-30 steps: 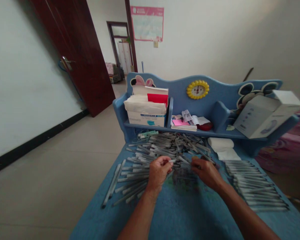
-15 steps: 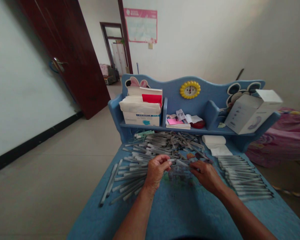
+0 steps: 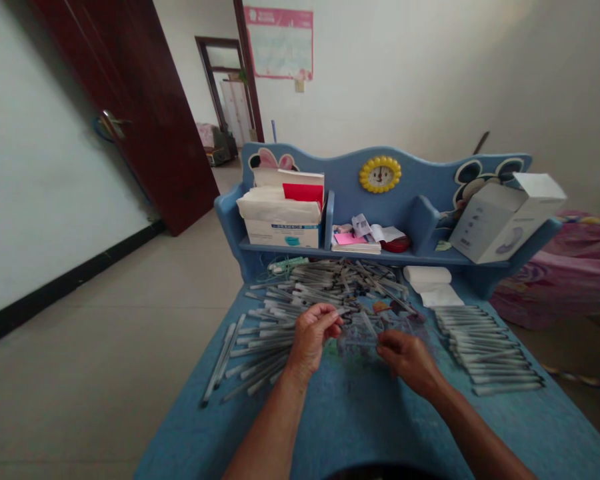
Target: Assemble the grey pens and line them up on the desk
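A blue desk (image 3: 360, 427) carries a big loose heap of grey pens (image 3: 325, 283) at the back. My left hand (image 3: 311, 335) is closed in a pinch on one grey pen by its end. My right hand (image 3: 406, 357) is closed too, its fingertips pinching a thin pen part that I cannot make out, just right of the left hand. Between my hands lies a small clear pile of plastic bits (image 3: 357, 343). A tidy row of finished pens (image 3: 485, 347) lies to the right. More pens are laid out on the left (image 3: 253, 353).
The desk's blue shelf (image 3: 360, 253) holds a tissue box (image 3: 280, 223), papers (image 3: 360, 240), a yellow clock (image 3: 380, 175) and a tilted white box (image 3: 505, 217). A white roll (image 3: 427, 275) lies under the shelf. A dark red door (image 3: 145, 120) stands open at left.
My right hand has drawn back toward me and a little left, away from the heap. My left hand stays pinched on its pen. The camera has shifted slightly.
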`<action>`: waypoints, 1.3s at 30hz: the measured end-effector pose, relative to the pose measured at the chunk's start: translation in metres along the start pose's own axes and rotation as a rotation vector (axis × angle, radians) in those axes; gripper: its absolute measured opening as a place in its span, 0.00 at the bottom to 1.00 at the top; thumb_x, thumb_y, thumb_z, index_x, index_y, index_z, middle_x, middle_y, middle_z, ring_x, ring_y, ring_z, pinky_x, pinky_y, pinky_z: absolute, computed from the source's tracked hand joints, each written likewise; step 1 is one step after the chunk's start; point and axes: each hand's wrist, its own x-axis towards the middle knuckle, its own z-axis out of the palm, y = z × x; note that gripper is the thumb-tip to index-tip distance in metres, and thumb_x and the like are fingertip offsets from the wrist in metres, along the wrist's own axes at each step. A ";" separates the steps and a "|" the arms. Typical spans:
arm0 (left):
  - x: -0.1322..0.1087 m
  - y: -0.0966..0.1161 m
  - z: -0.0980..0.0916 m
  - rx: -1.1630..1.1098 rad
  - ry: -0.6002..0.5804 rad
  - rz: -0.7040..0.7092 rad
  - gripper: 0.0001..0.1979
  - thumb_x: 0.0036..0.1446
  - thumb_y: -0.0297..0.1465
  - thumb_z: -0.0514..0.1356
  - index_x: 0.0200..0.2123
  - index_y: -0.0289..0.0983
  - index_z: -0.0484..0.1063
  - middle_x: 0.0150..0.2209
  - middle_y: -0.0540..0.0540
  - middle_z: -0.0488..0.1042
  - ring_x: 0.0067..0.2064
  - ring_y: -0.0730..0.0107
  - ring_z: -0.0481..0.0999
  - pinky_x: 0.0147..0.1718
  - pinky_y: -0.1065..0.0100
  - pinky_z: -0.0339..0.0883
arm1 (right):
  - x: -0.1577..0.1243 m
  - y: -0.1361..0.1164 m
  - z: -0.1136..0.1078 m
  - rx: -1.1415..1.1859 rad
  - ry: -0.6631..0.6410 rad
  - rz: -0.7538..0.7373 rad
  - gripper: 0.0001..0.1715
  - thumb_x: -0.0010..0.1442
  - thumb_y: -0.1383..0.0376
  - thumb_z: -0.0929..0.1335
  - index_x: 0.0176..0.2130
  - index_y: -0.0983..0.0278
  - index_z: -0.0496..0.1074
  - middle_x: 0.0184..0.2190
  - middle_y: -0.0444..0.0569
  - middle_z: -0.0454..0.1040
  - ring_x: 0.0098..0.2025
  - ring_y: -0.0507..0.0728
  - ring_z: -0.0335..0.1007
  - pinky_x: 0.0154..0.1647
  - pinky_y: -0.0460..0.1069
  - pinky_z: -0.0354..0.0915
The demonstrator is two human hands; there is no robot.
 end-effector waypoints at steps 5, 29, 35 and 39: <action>-0.002 -0.001 0.004 -0.011 -0.047 -0.071 0.11 0.44 0.32 0.65 0.30 0.33 0.68 0.25 0.48 0.75 0.21 0.77 0.70 0.22 0.75 0.63 | -0.002 -0.014 -0.001 0.593 0.068 0.081 0.08 0.49 0.62 0.69 0.28 0.64 0.68 0.22 0.43 0.73 0.17 0.50 0.65 0.16 0.44 0.55; -0.015 -0.012 0.019 0.043 -0.363 -0.186 0.12 0.50 0.34 0.63 0.34 0.32 0.69 0.29 0.44 0.76 0.25 0.69 0.75 0.25 0.71 0.66 | 0.010 -0.037 0.012 0.644 0.311 -0.123 0.07 0.49 0.63 0.71 0.28 0.66 0.72 0.15 0.42 0.70 0.17 0.48 0.62 0.18 0.43 0.57; -0.019 -0.023 0.026 0.253 -0.522 -0.146 0.13 0.51 0.37 0.61 0.32 0.32 0.72 0.27 0.46 0.75 0.25 0.71 0.74 0.25 0.71 0.66 | 0.003 -0.029 0.014 0.662 0.288 -0.061 0.09 0.50 0.62 0.70 0.27 0.66 0.71 0.13 0.39 0.67 0.15 0.47 0.59 0.18 0.42 0.56; -0.024 -0.031 0.031 0.320 -0.512 -0.086 0.11 0.53 0.37 0.58 0.31 0.34 0.69 0.25 0.49 0.73 0.21 0.74 0.72 0.21 0.74 0.63 | -0.001 -0.022 0.014 0.665 0.277 -0.053 0.10 0.52 0.61 0.69 0.27 0.65 0.70 0.13 0.39 0.66 0.15 0.47 0.58 0.18 0.43 0.55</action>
